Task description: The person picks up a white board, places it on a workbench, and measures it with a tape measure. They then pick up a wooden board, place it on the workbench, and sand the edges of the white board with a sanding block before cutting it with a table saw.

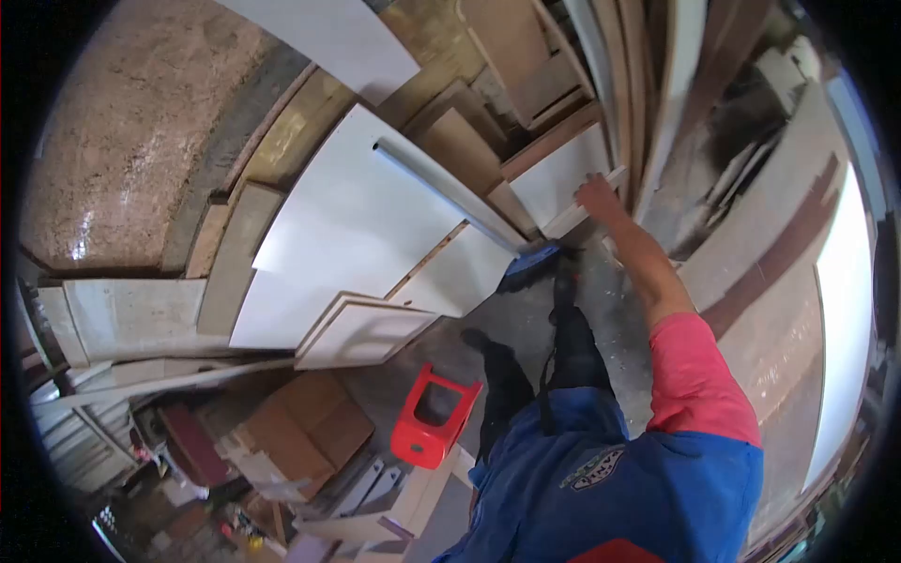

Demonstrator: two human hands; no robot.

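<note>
My right hand [596, 194], at the end of a bare forearm and red sleeve, is closed on the upper edge of a small white board [572, 214]. Behind that board is another white panel [563, 178], among upright brown and white boards. To the left, a broom with a blue head [530, 261] stands on the floor, its grey handle resting across large white panels [347, 197]. My left hand is out of view.
A red plastic stool [432, 418] stands left of my legs. Thin boards [366, 333] lean near it, with a cardboard box [305, 427] beyond. Large sheets [779, 272] stand at the right. Timber pieces [413, 502] lie at the bottom.
</note>
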